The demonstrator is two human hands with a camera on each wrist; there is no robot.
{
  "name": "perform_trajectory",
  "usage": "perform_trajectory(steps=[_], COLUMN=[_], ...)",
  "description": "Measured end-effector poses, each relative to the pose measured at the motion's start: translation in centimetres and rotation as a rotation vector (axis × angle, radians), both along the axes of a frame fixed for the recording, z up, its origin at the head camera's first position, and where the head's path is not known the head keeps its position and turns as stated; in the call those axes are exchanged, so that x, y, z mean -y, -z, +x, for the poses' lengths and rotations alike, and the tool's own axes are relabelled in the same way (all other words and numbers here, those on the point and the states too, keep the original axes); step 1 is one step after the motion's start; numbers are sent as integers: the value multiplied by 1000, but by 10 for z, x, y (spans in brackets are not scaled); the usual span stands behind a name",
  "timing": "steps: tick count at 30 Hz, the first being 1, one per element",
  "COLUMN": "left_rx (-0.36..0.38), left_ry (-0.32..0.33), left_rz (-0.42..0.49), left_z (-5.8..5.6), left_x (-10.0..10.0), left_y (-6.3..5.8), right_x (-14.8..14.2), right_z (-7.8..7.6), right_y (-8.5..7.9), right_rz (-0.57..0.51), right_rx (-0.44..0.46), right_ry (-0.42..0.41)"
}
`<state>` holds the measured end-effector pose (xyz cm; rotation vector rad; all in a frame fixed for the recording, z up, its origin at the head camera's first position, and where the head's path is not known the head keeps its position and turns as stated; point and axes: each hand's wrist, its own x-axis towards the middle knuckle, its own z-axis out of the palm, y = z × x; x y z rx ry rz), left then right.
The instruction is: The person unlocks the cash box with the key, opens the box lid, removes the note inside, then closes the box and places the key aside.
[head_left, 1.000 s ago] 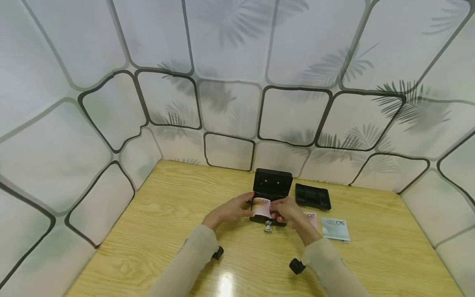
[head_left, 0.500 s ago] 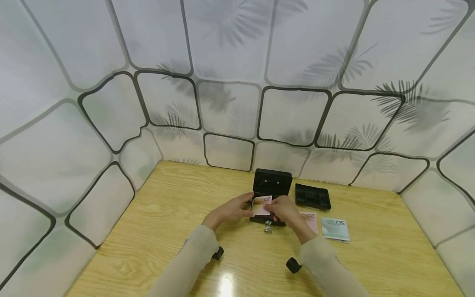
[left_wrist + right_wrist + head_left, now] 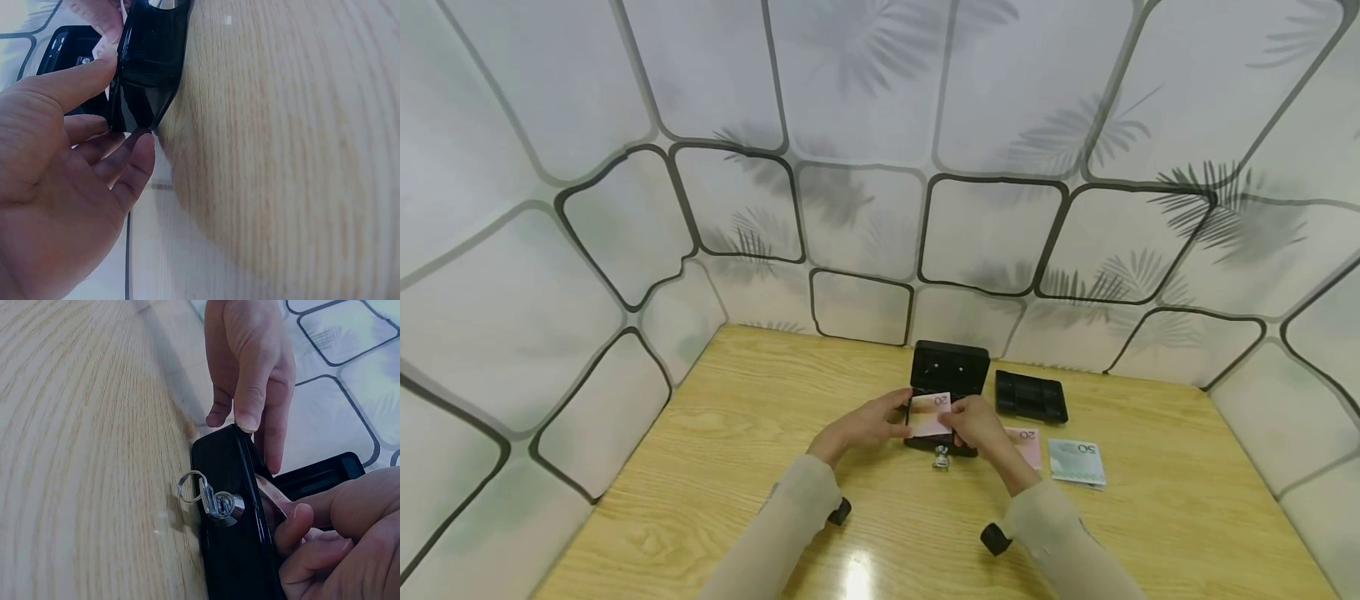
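A small black cash box stands with its lid up near the back of the table. My left hand holds the box's left end, its thumb on the rim and its fingers at the side, as the left wrist view shows on the box. My right hand pinches the right edge of a pink 20 banknote over the open box. In the right wrist view the note slants at the box opening. Keys on a ring hang from the front lock.
To the right of the box lies a black compartment tray. Nearer are another pink 20 note, partly behind the right arm, and a green 50 note stack. A patterned wall rises behind the wooden table.
My right hand has shifted its hold, and the 20 note has gone from bowed to flatter and tilted slightly over the box. My left hand has stayed put.
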<state>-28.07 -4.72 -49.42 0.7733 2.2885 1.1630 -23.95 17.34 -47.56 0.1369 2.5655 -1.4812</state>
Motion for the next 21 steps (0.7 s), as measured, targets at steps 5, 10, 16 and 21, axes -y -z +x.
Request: perform_trajectory(steps=[5,10,16,21], left_rx=[-6,-10,8,13], left_ry=[1,6,-7,-6], left_rz=[5,10,20,20], left_z=[-1,-1,1,1], left_x=[0,1,1,2], left_y=[1,2,2,2], right_x=[-1,-3,-6,-8], right_z=[3,6,8,12], right_y=[-2,-4,-7,-12], right_rz=[-8,-3,6,23], right_rx=[-25,-24,-23,-42], right_ry=[-2,5,-8,6])
